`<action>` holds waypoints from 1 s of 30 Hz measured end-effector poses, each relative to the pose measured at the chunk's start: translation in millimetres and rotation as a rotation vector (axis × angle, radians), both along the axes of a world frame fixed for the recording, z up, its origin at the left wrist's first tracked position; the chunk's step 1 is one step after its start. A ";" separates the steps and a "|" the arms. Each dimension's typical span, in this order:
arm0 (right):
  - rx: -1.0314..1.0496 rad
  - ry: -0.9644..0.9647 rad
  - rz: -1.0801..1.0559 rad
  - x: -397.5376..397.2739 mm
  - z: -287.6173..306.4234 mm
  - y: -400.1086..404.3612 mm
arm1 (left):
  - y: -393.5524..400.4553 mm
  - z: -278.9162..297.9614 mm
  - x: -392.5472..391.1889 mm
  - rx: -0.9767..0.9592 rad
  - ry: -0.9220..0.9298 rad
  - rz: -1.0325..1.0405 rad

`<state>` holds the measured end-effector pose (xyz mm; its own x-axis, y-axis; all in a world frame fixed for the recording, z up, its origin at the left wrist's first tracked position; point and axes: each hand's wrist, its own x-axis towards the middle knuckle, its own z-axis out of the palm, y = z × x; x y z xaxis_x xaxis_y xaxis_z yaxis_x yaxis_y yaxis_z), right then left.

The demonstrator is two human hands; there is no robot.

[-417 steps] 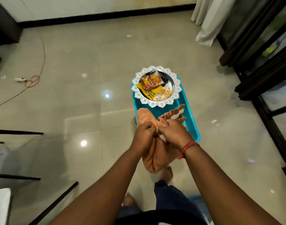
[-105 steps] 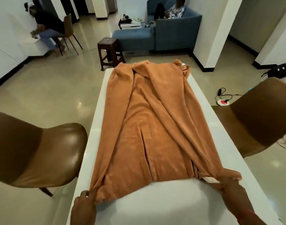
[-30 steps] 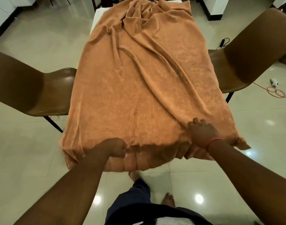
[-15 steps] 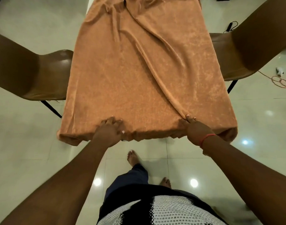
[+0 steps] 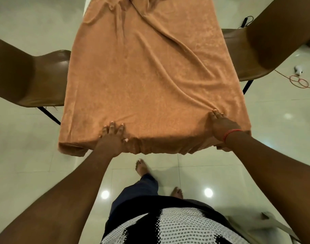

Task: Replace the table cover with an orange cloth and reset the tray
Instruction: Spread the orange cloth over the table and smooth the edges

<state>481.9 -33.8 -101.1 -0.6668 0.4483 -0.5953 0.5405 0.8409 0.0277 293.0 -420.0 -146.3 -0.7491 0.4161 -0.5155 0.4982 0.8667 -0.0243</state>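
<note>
orange cloth spread over the desk, near edge hanging over the front, long creases running toward the right hand. left hand flat on the cloth at the near edge, fingers straight and spread; right hand likewise pressing flat, grasping nothing. brown chair at left, another chair at right.
</note>
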 end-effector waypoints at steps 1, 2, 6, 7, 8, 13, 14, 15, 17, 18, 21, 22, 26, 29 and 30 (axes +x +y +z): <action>0.011 -0.011 -0.029 0.9 5.0 -1.7 | -2.7 -1.3 -1.5 -0.001 0.016 -0.011; 0.025 -0.026 -0.042 -1.3 10.5 -4.2 | -2.9 0.5 -3.2 -0.006 0.037 -0.037; 0.065 0.123 -0.013 -16.6 23.3 -31.8 | 5.8 17.7 -5.3 0.066 0.165 -0.016; 0.072 0.177 0.039 -19.3 23.5 -40.5 | 5.8 19.3 -6.2 0.081 0.197 0.023; 0.057 0.208 0.090 -21.0 17.4 -46.1 | 3.5 17.7 -7.5 0.084 0.212 0.067; -0.015 0.087 0.169 -19.1 7.5 -69.5 | -32.1 -12.5 -14.6 0.008 0.057 0.093; -0.002 0.094 0.177 -17.4 4.5 -69.8 | -34.6 -11.1 -11.8 0.011 0.055 0.096; 0.005 0.098 0.180 -15.6 1.3 -69.4 | -36.3 -8.1 -8.2 0.020 0.064 0.105; 0.021 0.103 0.186 -11.0 -5.7 -67.7 | -33.6 -0.1 0.6 0.018 0.069 0.123; 0.029 0.103 0.192 -8.2 -7.2 -69.3 | -32.4 3.8 6.0 0.010 0.079 0.133; 0.044 0.133 0.214 -1.6 -10.0 -73.9 | -22.7 17.6 15.9 -0.052 0.145 0.168; 0.049 0.151 0.215 -1.6 -9.4 -73.4 | -18.4 22.8 16.1 -0.059 0.180 0.173; 0.074 0.205 0.139 -6.4 -5.2 -57.3 | -11.0 27.3 8.9 -0.004 0.203 0.226; 0.068 0.152 0.052 5.7 -7.6 -45.7 | -24.3 12.5 8.7 0.015 0.053 0.249; 0.060 0.134 0.051 12.9 -9.1 -44.4 | -29.0 8.3 10.2 0.006 0.035 0.234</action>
